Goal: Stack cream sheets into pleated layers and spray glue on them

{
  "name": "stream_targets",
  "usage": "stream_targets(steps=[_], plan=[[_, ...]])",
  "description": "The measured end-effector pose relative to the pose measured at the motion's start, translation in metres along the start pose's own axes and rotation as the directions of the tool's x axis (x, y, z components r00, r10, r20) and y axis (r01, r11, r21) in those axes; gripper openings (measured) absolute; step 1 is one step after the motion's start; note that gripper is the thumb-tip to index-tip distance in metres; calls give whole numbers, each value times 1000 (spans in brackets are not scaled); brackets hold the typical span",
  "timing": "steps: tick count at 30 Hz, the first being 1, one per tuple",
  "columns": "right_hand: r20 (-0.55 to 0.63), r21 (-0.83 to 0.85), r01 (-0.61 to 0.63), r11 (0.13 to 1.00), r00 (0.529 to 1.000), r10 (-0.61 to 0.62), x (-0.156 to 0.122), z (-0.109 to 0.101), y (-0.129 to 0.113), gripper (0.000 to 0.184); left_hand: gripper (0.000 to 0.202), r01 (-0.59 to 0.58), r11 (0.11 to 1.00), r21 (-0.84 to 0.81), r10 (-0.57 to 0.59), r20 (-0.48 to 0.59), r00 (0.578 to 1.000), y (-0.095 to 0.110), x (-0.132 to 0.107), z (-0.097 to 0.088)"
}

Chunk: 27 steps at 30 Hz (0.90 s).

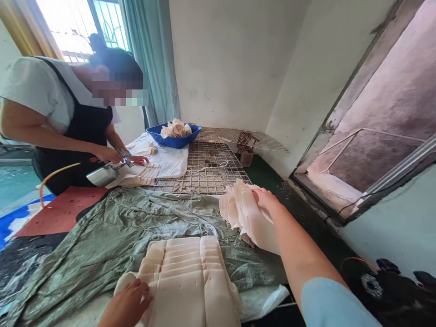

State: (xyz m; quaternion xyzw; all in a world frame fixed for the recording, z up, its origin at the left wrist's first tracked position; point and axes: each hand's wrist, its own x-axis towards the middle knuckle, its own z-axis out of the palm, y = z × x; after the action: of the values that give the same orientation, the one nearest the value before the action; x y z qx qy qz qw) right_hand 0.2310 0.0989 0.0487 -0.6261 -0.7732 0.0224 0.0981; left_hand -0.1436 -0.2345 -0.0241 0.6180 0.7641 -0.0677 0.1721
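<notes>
On the cloth-covered surface (112, 227), overlapped sheets (182, 281) are touched by the left hand (131, 299), grip state indeterminable; farther right, a loose bundle (243, 211) is gripped by the right hand (265, 200); beyond, a spray gun (103, 175) is held by a co-worker (90, 122).

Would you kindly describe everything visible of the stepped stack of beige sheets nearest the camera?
The stepped stack is of thin, pale beige, flexible-looking sheets, their exact material unclear. They overlap in steps, with lengthwise lines across them and a few tiny marks on the nearest one. It lies on the grey-green sheeting, its near end cut off by the picture; the left hand touches its left side.
</notes>
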Motion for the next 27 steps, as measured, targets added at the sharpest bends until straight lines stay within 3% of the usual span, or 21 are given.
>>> stream_targets(steps=[2,7,12,14,16,19,22,24,26,27], plan=[[45,-24,47,999,998,-46,7,4,3,42,32,21,1000,-24,-20,14,1000,2,-5,-1],[72,-102,138,985,989,-131,9,-2,11,15,30,54,995,-88,-55,-8,998,9,-13,-6],[-10,-199,297,934,952,-305,-18,-16,33,10,28,56,990,-127,-57,-4,998,13,-18,-10],[-97,-292,382,877,900,-424,-39,-17,46,11,28,62,987,-146,-64,-5,998,12,-19,-9],[-218,-370,443,817,813,-540,-65,-17,57,14,28,67,983,-174,-70,-8,998,9,-20,-8],[-346,-427,463,777,710,-613,-106,-23,66,18,28,64,978,-198,-64,8,998,4,-21,-13],[-299,-512,414,753,736,-608,-148,-41,56,20,36,57,982,-181,-55,20,998,14,-24,-33],[-249,-553,386,738,769,-588,-174,-62,36,25,51,-5,977,-212,-1,-29,1000,35,-28,-54],[-232,-558,409,722,759,-609,-197,-88,7,29,77,-163,948,-273,131,-132,983,68,-34,-76],[-201,-551,471,689,726,-658,-207,-102,-10,31,92,-271,917,-293,218,-201,955,86,-36,-86]])
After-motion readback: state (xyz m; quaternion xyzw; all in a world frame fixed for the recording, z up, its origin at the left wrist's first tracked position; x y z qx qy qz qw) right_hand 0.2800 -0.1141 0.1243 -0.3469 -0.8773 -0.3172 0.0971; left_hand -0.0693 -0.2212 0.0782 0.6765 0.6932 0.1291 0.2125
